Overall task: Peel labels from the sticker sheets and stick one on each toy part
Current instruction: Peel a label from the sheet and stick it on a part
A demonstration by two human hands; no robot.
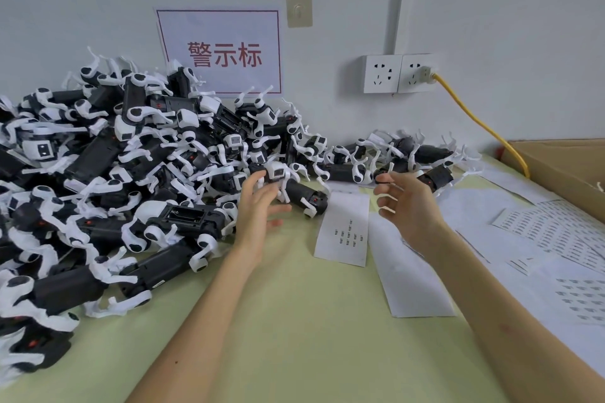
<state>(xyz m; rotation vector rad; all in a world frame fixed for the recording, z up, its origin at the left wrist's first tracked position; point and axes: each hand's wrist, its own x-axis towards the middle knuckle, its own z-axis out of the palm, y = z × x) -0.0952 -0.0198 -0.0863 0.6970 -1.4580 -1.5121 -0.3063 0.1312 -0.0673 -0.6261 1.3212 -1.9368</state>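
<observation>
Two bare forearms come in from the bottom edge over a pale green table (294,330). L hand (262,209) is wide open, fingers spread & fairly straight, holding nothing. Its fingertips are right by a black-and-white toy robot dog (302,195) lying at the edge of the heap; can't tell if they touch it. R hand (409,206) is up off the table, outer fingers loosely spread. Thumb & index tips meet in a small ring, but can't tell if a label is pinched there, too small/blurred.

Between the hands a sticker sheet (343,232) lies flat w/ only a few dark labels left mid-sheet. A blank backing sheet (412,275) lies just beside it on the right, R forearm crossing over its corner. More label sheets (550,232) w/ dense rows overlap along the right side.

The big heap of toy dogs (108,173) fills the left side up to the wall, w/ a smaller group (409,154) at back centre. A cardboard box (556,167) sits far right. A yellow cable (484,127) runs from the wall socket (417,73) down toward the box. A sign w/ red characters (222,52) is on the wall above the heap.
</observation>
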